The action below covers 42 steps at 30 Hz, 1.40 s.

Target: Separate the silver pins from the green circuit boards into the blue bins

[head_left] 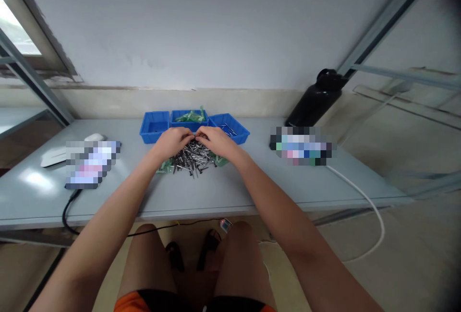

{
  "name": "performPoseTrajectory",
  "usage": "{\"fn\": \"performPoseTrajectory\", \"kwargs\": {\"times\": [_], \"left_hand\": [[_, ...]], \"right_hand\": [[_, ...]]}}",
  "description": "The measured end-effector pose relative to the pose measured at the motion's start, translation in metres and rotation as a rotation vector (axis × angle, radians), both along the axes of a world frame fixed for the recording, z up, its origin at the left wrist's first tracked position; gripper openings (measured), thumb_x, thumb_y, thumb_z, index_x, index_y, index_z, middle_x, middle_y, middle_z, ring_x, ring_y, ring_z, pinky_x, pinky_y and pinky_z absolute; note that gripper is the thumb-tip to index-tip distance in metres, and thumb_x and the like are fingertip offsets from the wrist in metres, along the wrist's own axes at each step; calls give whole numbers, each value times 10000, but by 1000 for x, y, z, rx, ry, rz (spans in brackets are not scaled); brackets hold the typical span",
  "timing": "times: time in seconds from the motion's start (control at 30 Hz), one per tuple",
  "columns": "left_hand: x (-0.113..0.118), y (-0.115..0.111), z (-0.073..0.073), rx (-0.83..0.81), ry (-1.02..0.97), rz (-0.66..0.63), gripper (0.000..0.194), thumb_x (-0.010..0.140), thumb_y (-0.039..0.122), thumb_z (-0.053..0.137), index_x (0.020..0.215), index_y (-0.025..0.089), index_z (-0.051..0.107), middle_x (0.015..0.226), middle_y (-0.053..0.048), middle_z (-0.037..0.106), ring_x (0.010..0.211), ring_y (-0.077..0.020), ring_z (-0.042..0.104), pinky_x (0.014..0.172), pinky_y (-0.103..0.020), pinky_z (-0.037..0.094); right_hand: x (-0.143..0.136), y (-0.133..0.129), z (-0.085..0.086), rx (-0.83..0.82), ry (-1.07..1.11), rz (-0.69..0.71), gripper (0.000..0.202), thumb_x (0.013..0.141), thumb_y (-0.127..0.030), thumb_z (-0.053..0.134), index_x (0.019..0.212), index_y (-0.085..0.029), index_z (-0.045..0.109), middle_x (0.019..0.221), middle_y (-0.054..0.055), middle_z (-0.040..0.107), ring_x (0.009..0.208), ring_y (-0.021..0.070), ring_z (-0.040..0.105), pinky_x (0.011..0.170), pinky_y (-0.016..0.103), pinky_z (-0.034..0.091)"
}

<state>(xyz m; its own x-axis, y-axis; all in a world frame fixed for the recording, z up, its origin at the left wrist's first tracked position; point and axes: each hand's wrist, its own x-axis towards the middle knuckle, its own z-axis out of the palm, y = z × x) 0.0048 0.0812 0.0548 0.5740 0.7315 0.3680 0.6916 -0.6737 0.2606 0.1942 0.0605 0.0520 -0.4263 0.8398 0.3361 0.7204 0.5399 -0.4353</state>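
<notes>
My left hand (173,140) and my right hand (217,141) meet above the far side of a heap of metal screws or nails (194,159). The fingertips of both are pinched together and almost touch. Whatever sits between them is too small to make out. Green plastic (165,167) shows at both sides of the heap. Just behind my hands stand three blue bins. The left bin (143,132) looks nearly bare inside, the middle bin (176,112) has crumpled green plastic (191,116) in it, and the right bin (246,135) contains a few thin metal pieces.
A phone (94,165) with a black cable and a white mouse (95,138) lie to the left. On the right, a black bottle (315,98) leans near the metal frame, behind another lit device (302,149) with a white cable (360,192). The wall closes off the table's back.
</notes>
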Motion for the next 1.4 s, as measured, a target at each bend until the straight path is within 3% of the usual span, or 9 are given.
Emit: {"fn": "performPoseTrajectory", "kwargs": {"times": [0.3, 0.53, 0.87, 1.4], "left_hand": [[2, 1, 0, 25, -174, 97, 240, 891, 350, 529, 837, 179, 689, 777, -51, 687, 674, -160, 580, 642, -269, 410], [1, 4, -3, 116, -131, 4, 269, 943, 273, 421, 970, 170, 668, 965, -84, 686, 894, -195, 618, 795, -301, 454], [5, -4, 3, 128, -245, 93, 181, 909, 246, 514, 899, 163, 674, 862, -66, 656, 771, -165, 588, 744, -292, 456], [6, -6, 3, 116, -356, -102, 155, 901, 258, 533, 928, 177, 662, 947, -47, 703, 861, -154, 644, 747, -259, 508]], "right_hand": [[4, 2, 0, 33, 68, -49, 212, 939, -266, 451, 973, -189, 645, 907, 47, 690, 819, 160, 606, 736, 264, 398], [6, 5, 0, 127, 174, -76, 219, 945, -301, 448, 971, -189, 634, 956, 51, 684, 868, 162, 606, 788, 267, 404], [7, 10, -2, 192, 179, -112, 190, 936, -279, 476, 962, -189, 642, 958, 56, 674, 902, 172, 596, 823, 282, 411], [1, 6, -4, 193, 119, 31, 232, 940, -261, 459, 983, -185, 674, 964, 59, 700, 892, 172, 615, 811, 289, 423]]}}
